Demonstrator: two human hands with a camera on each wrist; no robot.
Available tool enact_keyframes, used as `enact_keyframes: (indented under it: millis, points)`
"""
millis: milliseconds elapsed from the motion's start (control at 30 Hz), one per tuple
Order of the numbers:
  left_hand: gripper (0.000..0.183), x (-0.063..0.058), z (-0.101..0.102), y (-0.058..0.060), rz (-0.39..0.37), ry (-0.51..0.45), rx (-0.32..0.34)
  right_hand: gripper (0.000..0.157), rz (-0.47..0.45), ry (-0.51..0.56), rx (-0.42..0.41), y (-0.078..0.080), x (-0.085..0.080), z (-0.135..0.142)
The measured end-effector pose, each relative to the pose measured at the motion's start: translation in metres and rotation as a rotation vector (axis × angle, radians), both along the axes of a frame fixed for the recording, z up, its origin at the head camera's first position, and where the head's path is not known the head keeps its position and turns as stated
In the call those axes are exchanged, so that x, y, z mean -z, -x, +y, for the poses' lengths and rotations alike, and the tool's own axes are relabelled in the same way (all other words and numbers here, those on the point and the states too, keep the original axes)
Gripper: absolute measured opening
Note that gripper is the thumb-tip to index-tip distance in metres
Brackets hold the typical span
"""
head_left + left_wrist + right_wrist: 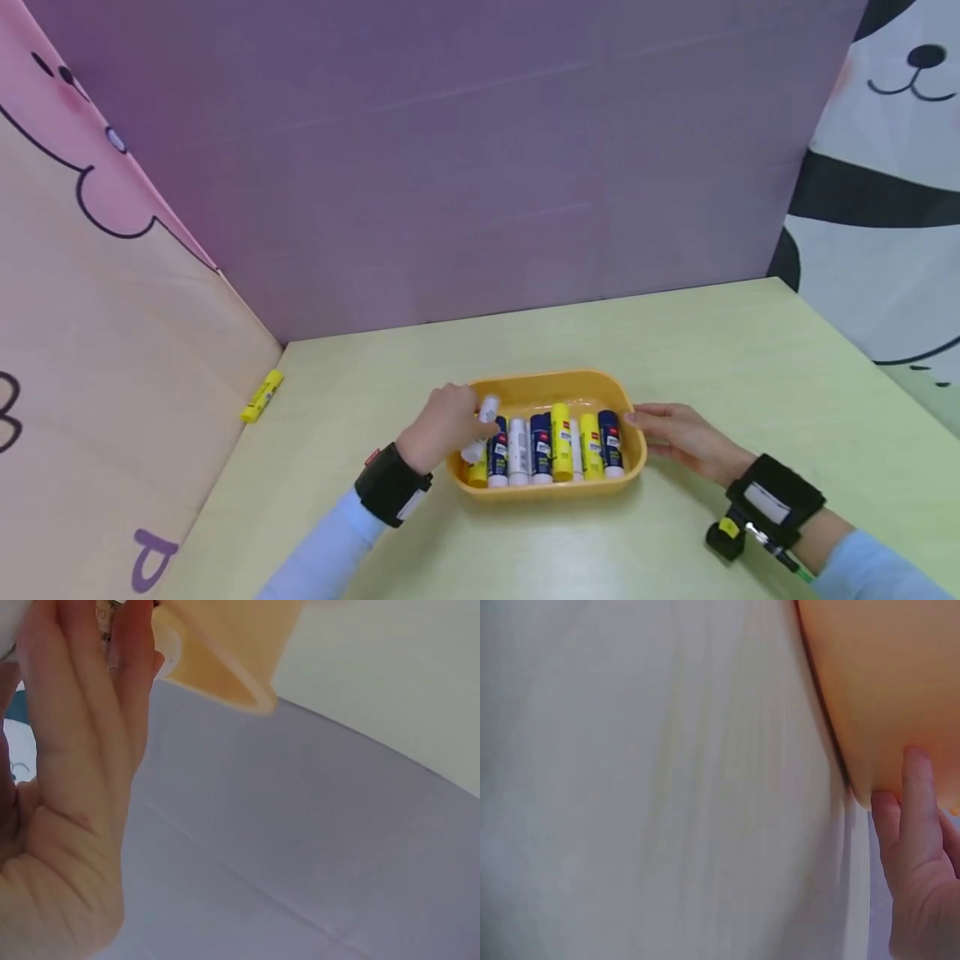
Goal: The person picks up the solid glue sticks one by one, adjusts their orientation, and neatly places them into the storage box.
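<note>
A yellow plastic tray [551,493] holds a row of glue sticks: navy ones with white ends [541,446], yellow ones [562,442] and white ones [518,450]. Over the tray's left end, my left hand [450,425] grips a white glue stick [489,408] that is tilted and partly hidden by the fingers. The left wrist view has this hand [82,787] beside the tray's rim [259,701]. At the opposite end, my right hand [686,437] touches the tray's rim and outer side. Straight fingers [919,795] rest against the tray wall [900,697] in the right wrist view.
A lone yellow glue stick [262,396] lies at the table's left edge, against the cream partition [135,358]. A purple partition [487,183] borders the back of the pale table [720,350]. On the right stands a panel with a panda print [892,267].
</note>
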State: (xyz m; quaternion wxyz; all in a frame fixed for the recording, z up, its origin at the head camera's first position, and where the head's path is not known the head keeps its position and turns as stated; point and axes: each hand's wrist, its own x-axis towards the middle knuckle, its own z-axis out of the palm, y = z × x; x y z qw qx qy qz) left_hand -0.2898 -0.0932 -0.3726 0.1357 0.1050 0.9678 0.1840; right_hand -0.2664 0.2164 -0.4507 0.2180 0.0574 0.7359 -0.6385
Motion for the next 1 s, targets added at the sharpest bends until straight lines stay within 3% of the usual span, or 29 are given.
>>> enact_keyframes:
  millis: [300,533,667,1000]
  points:
    - [0.039,0.008,0.005,0.000,0.036,-0.011,0.018,0.070,0.026,0.006,0.004,-0.002,0.000,-0.001]
    - [0.051,0.014,0.004,-0.001,0.001,-0.062,-0.022,0.071,0.013,-0.004,-0.001,-0.001,0.000,-0.001]
    - [0.052,0.013,0.005,-0.001,-0.006,-0.074,-0.017,0.071,0.013,-0.006,0.001,-0.001,-0.001,0.000]
    - [0.057,0.018,0.008,-0.003,-0.059,-0.081,-0.079,0.071,0.018,0.018,-0.008,-0.002,-0.001,-0.001]
